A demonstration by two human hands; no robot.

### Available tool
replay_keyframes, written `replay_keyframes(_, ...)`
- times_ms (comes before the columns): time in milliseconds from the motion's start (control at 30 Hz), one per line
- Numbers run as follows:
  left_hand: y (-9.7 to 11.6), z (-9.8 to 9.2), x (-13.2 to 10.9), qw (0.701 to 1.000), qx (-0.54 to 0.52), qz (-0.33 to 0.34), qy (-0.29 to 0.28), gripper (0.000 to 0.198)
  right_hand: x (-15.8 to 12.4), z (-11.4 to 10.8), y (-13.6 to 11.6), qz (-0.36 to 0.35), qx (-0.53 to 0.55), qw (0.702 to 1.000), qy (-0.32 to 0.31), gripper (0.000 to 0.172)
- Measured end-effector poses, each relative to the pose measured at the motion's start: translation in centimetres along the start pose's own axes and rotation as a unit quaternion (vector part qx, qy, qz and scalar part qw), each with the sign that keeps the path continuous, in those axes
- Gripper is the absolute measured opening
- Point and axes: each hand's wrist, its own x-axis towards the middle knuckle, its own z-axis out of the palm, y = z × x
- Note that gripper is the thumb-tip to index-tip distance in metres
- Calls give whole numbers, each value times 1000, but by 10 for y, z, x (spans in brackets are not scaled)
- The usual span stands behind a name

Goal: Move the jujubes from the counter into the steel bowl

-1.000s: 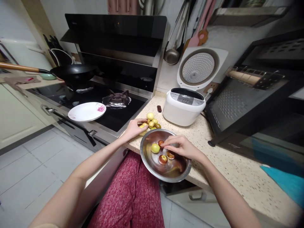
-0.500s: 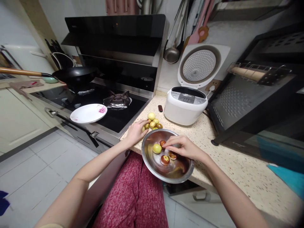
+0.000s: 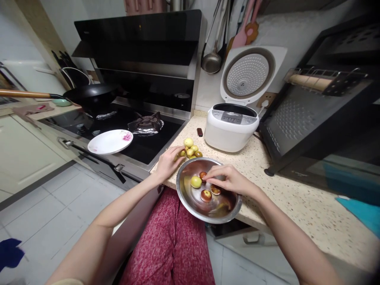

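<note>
On the counter edge, my left hand [image 3: 170, 163] curls its thumb and fingers around a yellow-brown jujube [image 3: 183, 153] at the near side of a small pile. Several yellow-green jujubes [image 3: 190, 152] lie in that pile. Over the steel bowl [image 3: 190, 206], my right hand [image 3: 227, 179] reaches in from the right, its fingertips pinched against a reddish-brown jujube [image 3: 202, 175]. Inside the bowl also sit a yellow-green jujube [image 3: 196, 182] and two brown-patched ones, one [image 3: 206, 195] in the middle and one [image 3: 215, 190] below my right fingers. The bowl overhangs the counter edge above my lap.
A white rice cooker [image 3: 231, 128] stands with its lid up behind the bowl. A small dark brown object [image 3: 200, 132] lies beside it. On the left, a flowered plate [image 3: 108, 142] rests at the gas stove's front, with a black wok [image 3: 92, 95] behind. A dark oven [image 3: 323, 138] stands right.
My left hand has drawn slightly left, its fingers now curled at the pile's near side. My right hand stays at the same brown jujube in the bowl. The view has shifted a little.
</note>
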Motion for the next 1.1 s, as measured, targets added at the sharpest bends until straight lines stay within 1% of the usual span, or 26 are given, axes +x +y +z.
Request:
replay_keyframes(133, 3, -3, 2, 993, -94, 13, 76, 32, 0, 1, 0, 3, -3, 1000, 18, 17)
replay_keyframes(233, 5, -5, 1, 984, -127, 50, 118, 35, 1, 1, -1, 2, -6, 999, 32, 17)
replay_keyframes(400, 9, -5, -5, 969, -144, 156, 129, 45, 2, 1, -3, -3, -15, 998, 53, 16)
replay_keyframes(467, 14, -8, -5, 963, -159, 168, 136, 47, 2, 2, -4, -8, -21, 998, 65, 16)
replay_keyframes(533, 23, -13, -5, 963, -177, 150, 136, 46, 1, 2, -3, -22, -31, 996, 79, 17)
replay_keyframes(600, 35, -21, -5, 967, -194, 125, 110, 44, 1, 3, -2, -47, -48, 993, 94, 20)
replay_keyframes(700, 55, -32, -6, 972, -201, 124, 18, 44, 2, 4, -3, -101, -72, 986, 113, 24)
replay_keyframes(833, 73, -43, -11, 972, -193, 108, -77, 40, 2, 5, -5, -159, -90, 976, 119, 21)
replay_keyframes(967, 83, -51, -13, 963, -183, 84, -180, 36, 2, 5, -4, -165, -103, 973, 125, 16)
replay_keyframes(1100, 89, -59, -10, 942, -174, 54, -283, 34, 2, 5, 0, -144, -116, 972, 146, 16)
